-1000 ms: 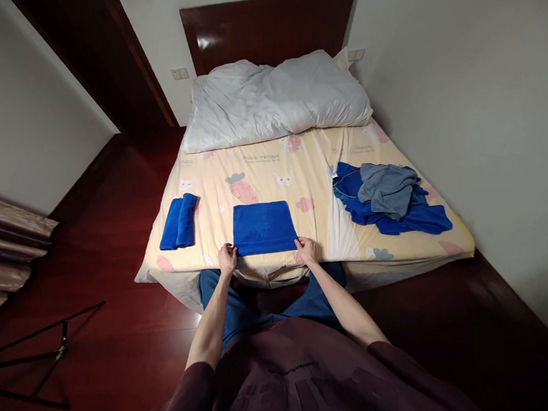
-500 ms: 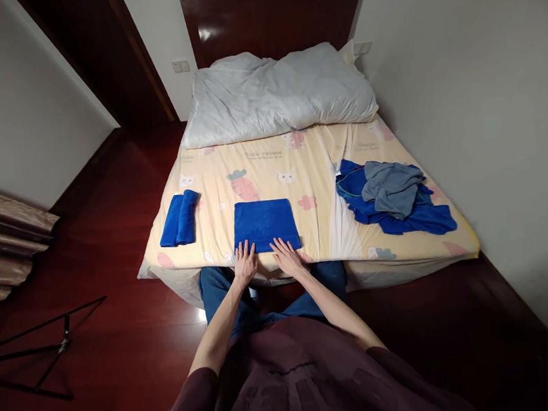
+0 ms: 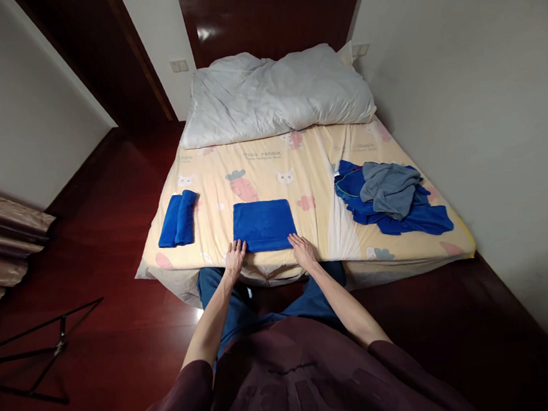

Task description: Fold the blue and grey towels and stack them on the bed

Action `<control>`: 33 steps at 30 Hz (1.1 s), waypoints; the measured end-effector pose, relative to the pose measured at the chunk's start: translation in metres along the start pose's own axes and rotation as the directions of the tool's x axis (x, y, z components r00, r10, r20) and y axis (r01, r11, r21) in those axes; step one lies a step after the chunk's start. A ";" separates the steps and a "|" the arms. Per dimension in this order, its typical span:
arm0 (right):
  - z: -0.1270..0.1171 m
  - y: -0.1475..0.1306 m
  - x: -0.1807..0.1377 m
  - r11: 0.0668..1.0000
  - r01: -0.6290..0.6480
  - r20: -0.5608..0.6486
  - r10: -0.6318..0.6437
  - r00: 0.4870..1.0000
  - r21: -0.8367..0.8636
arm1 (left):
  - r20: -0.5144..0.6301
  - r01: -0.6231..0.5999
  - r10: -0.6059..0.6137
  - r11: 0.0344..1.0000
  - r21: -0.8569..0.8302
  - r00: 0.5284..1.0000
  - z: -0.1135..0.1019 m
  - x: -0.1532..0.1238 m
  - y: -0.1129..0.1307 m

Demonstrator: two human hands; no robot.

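A blue towel (image 3: 263,223), folded into a flat rectangle, lies near the front edge of the bed, with a narrow folded band along its near side. At its near left corner is my left hand (image 3: 235,258), fingers over the cloth and thumb out of sight. My right hand (image 3: 303,250) has the near right corner in the same way. Both hands look closed on the edge, though the undersides are hidden. Left of them lies a rolled blue towel (image 3: 178,218). A grey cloth (image 3: 391,189) rests on a loose heap of blue cloths (image 3: 415,219) to the right.
The bed (image 3: 270,167) has a yellow patterned sheet. A bundled white quilt (image 3: 277,95) lies below the dark headboard (image 3: 275,21). My knees are against the bed's front. Black stand legs (image 3: 46,353) are on the floor at left, near a curtain (image 3: 0,238).
My hands have slid apart, from lying flat on the towel's near band out to its two near corners. The thumbs are now tucked from view. The towel stays in place.
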State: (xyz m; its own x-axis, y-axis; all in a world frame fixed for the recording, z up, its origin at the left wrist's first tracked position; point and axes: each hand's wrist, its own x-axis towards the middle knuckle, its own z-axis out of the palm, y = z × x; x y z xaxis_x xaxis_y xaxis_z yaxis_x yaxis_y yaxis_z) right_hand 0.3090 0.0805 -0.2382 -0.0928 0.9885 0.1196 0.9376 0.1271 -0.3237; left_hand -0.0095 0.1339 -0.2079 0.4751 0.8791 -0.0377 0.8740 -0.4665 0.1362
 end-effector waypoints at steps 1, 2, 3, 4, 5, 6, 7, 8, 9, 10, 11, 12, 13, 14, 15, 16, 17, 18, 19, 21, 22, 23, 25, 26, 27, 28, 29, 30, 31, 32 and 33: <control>0.000 0.001 -0.006 1.000 0.009 -0.012 -0.009 1.000 0.018 | -0.002 -0.016 0.016 1.000 -0.016 1.000 0.002 -0.006 -0.002; 0.000 0.001 -0.014 0.999 0.023 -0.023 -0.022 1.000 0.041 | -0.004 -0.033 0.033 0.999 -0.035 0.999 0.004 -0.014 -0.005; 0.000 0.003 -0.024 0.997 0.038 -0.034 -0.035 0.999 0.069 | -0.008 -0.049 0.049 0.997 -0.059 0.999 0.007 -0.023 -0.008; 0.000 0.004 -0.033 0.993 0.055 -0.044 -0.050 0.998 0.102 | -0.015 -0.062 0.061 0.994 -0.090 0.998 0.011 -0.032 -0.011; -0.001 0.006 -0.042 0.987 0.073 -0.053 -0.066 0.996 0.141 | -0.027 -0.068 0.065 0.989 -0.129 0.998 0.015 -0.041 -0.015; -0.001 0.009 -0.049 0.979 0.089 -0.061 -0.079 0.995 0.185 | -0.047 -0.066 0.058 0.982 -0.177 0.997 0.018 -0.049 -0.018; -0.002 0.011 -0.055 0.968 0.097 -0.071 -0.083 0.994 0.231 | -0.074 -0.060 0.044 0.971 -0.230 0.996 0.021 -0.054 -0.022; -0.003 0.014 -0.058 0.956 0.095 -0.082 -0.074 0.994 0.279 | -0.107 -0.053 0.023 0.957 -0.286 0.994 0.023 -0.058 -0.025; -0.003 0.017 -0.058 0.942 0.079 -0.096 -0.050 0.994 0.327 | -0.143 -0.044 -0.005 0.940 -0.339 0.990 0.024 -0.060 -0.029; -0.003 0.020 -0.058 0.927 0.048 -0.111 -0.007 0.994 0.373 | -0.176 -0.036 -0.036 0.921 -0.387 0.984 0.025 -0.061 -0.032; -0.003 0.023 -0.056 0.909 0.007 -0.122 0.049 0.991 0.417 | -0.205 -0.029 -0.066 0.903 -0.428 0.977 0.025 -0.060 -0.035; -0.002 0.026 -0.053 0.888 -0.038 -0.129 0.109 0.986 0.458 | -0.225 -0.022 -0.093 0.887 -0.461 0.970 0.025 -0.059 -0.037; -0.001 0.028 -0.050 0.865 -0.079 -0.127 0.162 0.979 0.495 | -0.237 -0.010 -0.120 0.874 -0.486 0.964 0.025 -0.058 -0.038; 0.001 0.030 -0.048 0.845 -0.111 -0.120 0.202 0.972 0.524 | -0.241 0.007 -0.148 0.864 -0.503 0.959 0.024 -0.056 -0.039; 0.002 0.032 -0.046 0.830 -0.131 -0.112 0.226 0.968 0.543 | -0.237 0.028 -0.173 0.857 -0.514 0.956 0.023 -0.054 -0.039; 0.003 0.033 -0.045 0.822 -0.141 -0.108 0.237 0.965 0.551 | -0.226 0.055 -0.201 0.851 -0.522 0.953 0.022 -0.053 -0.039; 0.004 0.034 -0.044 0.821 -0.144 -0.111 0.244 0.963 0.552 | -0.210 0.095 -0.238 0.844 -0.528 0.948 0.020 -0.051 -0.038; 0.004 0.034 -0.043 0.824 -0.149 -0.119 0.253 0.960 0.547 | -0.190 0.144 -0.283 0.835 -0.531 0.940 0.019 -0.049 -0.037; 0.004 0.034 -0.041 0.828 -0.157 -0.131 0.266 0.955 0.539 | -0.172 0.192 -0.328 0.824 -0.533 0.929 0.017 -0.047 -0.035; 0.003 0.032 -0.037 0.834 -0.177 -0.162 0.300 0.940 0.523 | -0.151 0.269 -0.404 0.801 -0.535 0.902 0.014 -0.041 -0.033; 0.002 0.032 -0.034 0.836 -0.189 -0.178 0.320 0.931 0.516 | -0.149 0.293 -0.430 0.792 -0.535 0.891 0.012 -0.038 -0.031; 0.001 0.031 -0.031 0.837 -0.201 -0.193 0.339 0.921 0.509 | -0.149 0.307 -0.445 0.787 -0.535 0.883 0.011 -0.034 -0.031; 0.001 0.030 -0.024 0.838 -0.224 -0.215 0.370 0.904 0.497 | -0.151 0.321 -0.462 0.782 -0.535 0.874 0.008 -0.026 -0.030; 0.001 0.030 -0.020 0.837 -0.238 -0.220 0.385 0.896 0.493 | -0.151 0.329 -0.471 0.779 -0.534 0.869 0.007 -0.022 -0.030; 0.001 0.031 -0.017 0.835 -0.253 -0.221 0.399 0.890 0.488 | -0.150 0.337 -0.478 0.777 -0.532 0.865 0.006 -0.018 -0.030; 0.002 0.031 -0.013 0.833 -0.268 -0.220 0.412 0.884 0.484 | -0.149 0.345 -0.486 0.775 -0.530 0.861 0.005 -0.015 -0.030; 0.003 0.032 -0.010 0.831 -0.281 -0.219 0.424 0.879 0.481 | -0.146 0.353 -0.492 0.773 -0.527 0.858 0.005 -0.013 -0.030; 0.004 0.033 -0.007 0.828 -0.295 -0.217 0.436 0.873 0.477 | -0.143 0.362 -0.498 0.772 -0.523 0.855 0.004 -0.011 -0.031; 0.005 0.034 -0.005 0.826 -0.309 -0.214 0.447 0.868 0.472 | -0.139 0.370 -0.503 0.771 -0.518 0.853 0.004 -0.010 -0.031; 0.006 0.034 -0.003 0.824 -0.320 -0.212 0.456 0.864 0.467 | -0.135 0.378 -0.507 0.771 -0.513 0.851 0.004 -0.010 -0.031; 0.006 0.035 -0.002 0.823 -0.330 -0.210 0.463 0.861 0.462 | -0.131 0.384 -0.510 0.770 -0.509 0.850 0.005 -0.010 -0.031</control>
State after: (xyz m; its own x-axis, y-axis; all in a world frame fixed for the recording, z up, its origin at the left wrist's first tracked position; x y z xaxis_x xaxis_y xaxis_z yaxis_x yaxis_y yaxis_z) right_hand 0.3395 0.0832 -0.2556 0.4245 0.8929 0.1498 0.6474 -0.1837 -0.7397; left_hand -0.0405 0.1390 -0.2161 -0.0557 0.9981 0.0278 0.8039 0.0283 0.5942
